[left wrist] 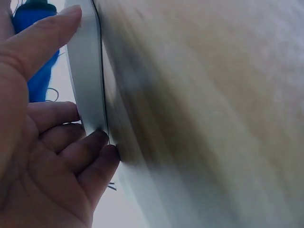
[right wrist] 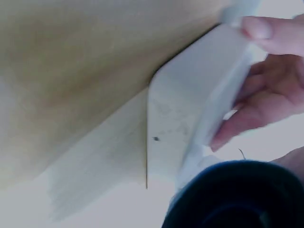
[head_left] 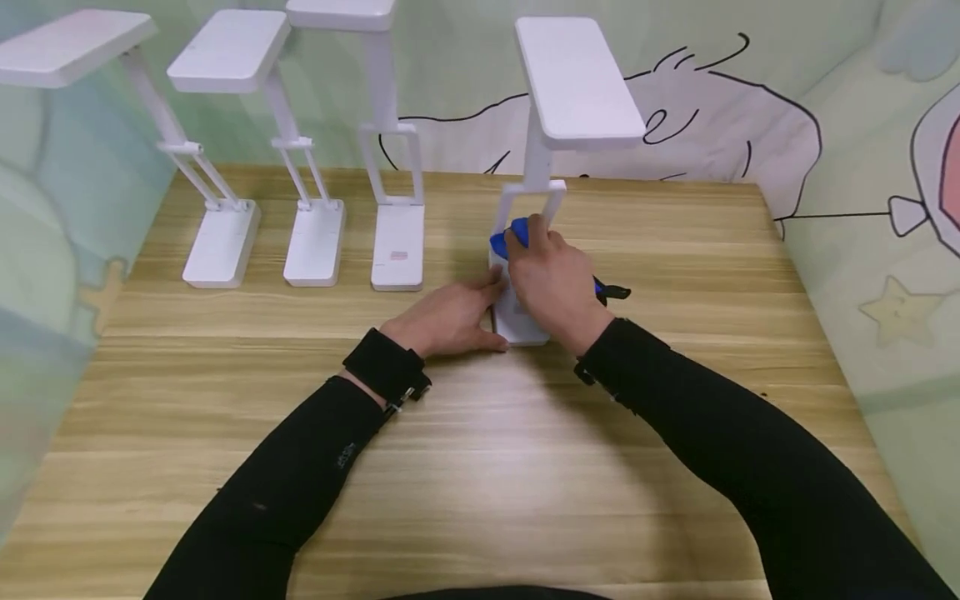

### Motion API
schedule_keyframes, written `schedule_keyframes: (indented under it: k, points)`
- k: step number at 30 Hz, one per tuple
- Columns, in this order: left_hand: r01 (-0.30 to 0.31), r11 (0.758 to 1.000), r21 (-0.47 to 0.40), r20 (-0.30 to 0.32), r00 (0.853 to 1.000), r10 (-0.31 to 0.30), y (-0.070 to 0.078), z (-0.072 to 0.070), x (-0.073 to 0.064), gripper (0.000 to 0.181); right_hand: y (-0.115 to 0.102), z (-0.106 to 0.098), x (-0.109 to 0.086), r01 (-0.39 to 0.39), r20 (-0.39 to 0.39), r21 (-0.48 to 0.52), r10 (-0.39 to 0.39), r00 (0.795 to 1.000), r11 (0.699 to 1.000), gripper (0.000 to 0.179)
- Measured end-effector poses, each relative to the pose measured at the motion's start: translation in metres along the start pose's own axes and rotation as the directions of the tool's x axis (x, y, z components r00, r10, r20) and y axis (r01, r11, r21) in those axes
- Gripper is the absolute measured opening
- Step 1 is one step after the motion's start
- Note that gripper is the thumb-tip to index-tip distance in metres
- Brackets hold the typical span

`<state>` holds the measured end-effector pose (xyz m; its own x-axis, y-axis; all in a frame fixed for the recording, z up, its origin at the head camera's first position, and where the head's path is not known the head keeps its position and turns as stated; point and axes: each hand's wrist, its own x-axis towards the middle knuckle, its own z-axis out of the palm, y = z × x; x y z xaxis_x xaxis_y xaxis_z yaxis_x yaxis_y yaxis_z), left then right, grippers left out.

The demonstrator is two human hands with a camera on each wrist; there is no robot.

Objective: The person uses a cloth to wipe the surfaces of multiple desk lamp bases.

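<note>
A white desk lamp (head_left: pixel 581 79) with a flat rectangular head stands right of the table's middle on a block-like base (head_left: pixel 517 327). My left hand (head_left: pixel 453 317) holds that base by its left side and front corner; its thumb (left wrist: pixel 61 23) and curled fingertips touch the edge in the left wrist view. Over the base, my right hand (head_left: pixel 555 283) grips a blue tool (head_left: pixel 516 237) with dark parts, largely hidden by the fingers. A black end (head_left: pixel 617 292) pokes out right of the hand. Close up in the right wrist view is a dark round rim (right wrist: pixel 237 175); the tool's exact kind cannot be told.
Three similar white lamps stand to the left: one at far left (head_left: pixel 221 246), a second (head_left: pixel 315 246) beside it, and a third (head_left: pixel 397 250) nearest the hands. The wood-grain table (head_left: pixel 450 467) meets a cartoon-printed wall covering (head_left: pixel 720 117) behind and at both sides.
</note>
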<state>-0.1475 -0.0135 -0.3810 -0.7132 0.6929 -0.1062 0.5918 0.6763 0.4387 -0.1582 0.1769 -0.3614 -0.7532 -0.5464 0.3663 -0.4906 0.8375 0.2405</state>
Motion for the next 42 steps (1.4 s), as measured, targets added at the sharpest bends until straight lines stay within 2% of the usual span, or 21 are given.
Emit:
schedule_keyframes:
  k: [4,7,8,12,14,16,19,23,25,27,29,33,35,36,37,39,42]
  points:
    - [-0.005,1.000,-0.017,0.002,1.000,0.006,0.000,0.000,0.000,0.100,-0.005,0.008,0.006,-0.032,0.119,-0.059,0.039,0.992,0.998,0.034]
    - [-0.017,0.999,-0.030,-0.006,1.000,0.017,-0.001,-0.001,0.001,0.101,-0.004,0.008,0.007,-0.043,0.181,-0.045,0.051,0.982,0.998,0.038]
    - [-0.017,0.999,-0.031,-0.008,1.000,0.017,-0.001,-0.001,0.001,0.101,-0.003,0.007,0.007,-0.033,0.197,-0.041,0.041,0.980,0.999,0.038]
    - [-0.001,0.999,-0.033,-0.002,1.000,0.001,-0.003,-0.001,0.000,0.100,0.004,0.000,0.003,0.100,0.273,-0.066,-0.078,0.959,0.993,0.030]
    - [0.007,1.000,-0.029,0.008,1.000,-0.007,-0.002,-0.002,0.000,0.098,0.008,-0.005,-0.001,0.106,0.294,-0.058,-0.084,0.952,0.993,0.026]
    - [0.019,0.999,-0.027,0.016,1.000,-0.019,-0.002,-0.002,0.000,0.097,0.011,-0.009,-0.003,0.064,0.292,-0.029,-0.052,0.955,0.998,0.028]
    - [0.029,0.999,-0.029,0.031,0.999,-0.028,-0.001,-0.002,-0.001,0.098,0.013,-0.009,-0.002,-0.011,0.231,0.065,-0.004,0.973,0.998,0.029]
    - [0.018,0.999,-0.048,0.030,0.999,-0.016,-0.002,-0.001,-0.001,0.102,0.012,0.001,-0.001,0.007,0.136,0.182,-0.032,0.990,0.983,0.026]
    - [0.009,0.998,-0.054,0.019,1.000,-0.008,-0.002,0.000,-0.001,0.103,0.012,0.005,-0.002,0.008,0.117,0.220,-0.034,0.992,0.975,0.026]
    - [0.013,0.998,-0.053,0.015,1.000,-0.012,-0.002,0.000,0.000,0.104,0.014,0.007,-0.004,-0.015,0.129,0.281,-0.022,0.991,0.959,0.026]
    - [0.019,0.999,-0.048,0.018,1.000,-0.018,-0.001,0.001,0.000,0.103,0.019,0.005,-0.009,-0.033,0.165,0.365,-0.029,0.986,0.931,0.026]
    - [0.026,0.999,-0.027,0.027,0.999,-0.025,0.003,0.000,0.001,0.098,0.037,-0.002,-0.026,-0.083,0.293,0.570,-0.107,0.950,0.817,0.028]
    - [0.028,1.000,-0.015,0.031,0.999,-0.027,0.004,-0.001,0.002,0.096,0.045,-0.005,-0.032,-0.092,0.333,0.623,-0.157,0.930,0.777,0.028]
    - [0.030,1.000,-0.011,0.034,0.999,-0.029,0.005,-0.002,0.002,0.096,0.048,-0.005,-0.033,-0.094,0.344,0.636,-0.173,0.923,0.766,0.028]
    - [0.035,0.999,-0.012,0.036,0.999,-0.035,0.005,-0.002,0.002,0.097,0.050,-0.003,-0.033,-0.089,0.346,0.635,-0.180,0.921,0.767,0.028]
    - [0.039,0.999,-0.014,0.041,0.998,-0.039,0.005,-0.003,0.002,0.097,0.051,0.000,-0.029,-0.084,0.342,0.606,-0.163,0.925,0.791,0.030]
    - [0.039,0.999,-0.028,0.040,0.998,-0.038,0.002,-0.003,0.002,0.098,0.047,0.007,-0.022,-0.131,0.350,0.516,-0.068,0.934,0.846,0.036]
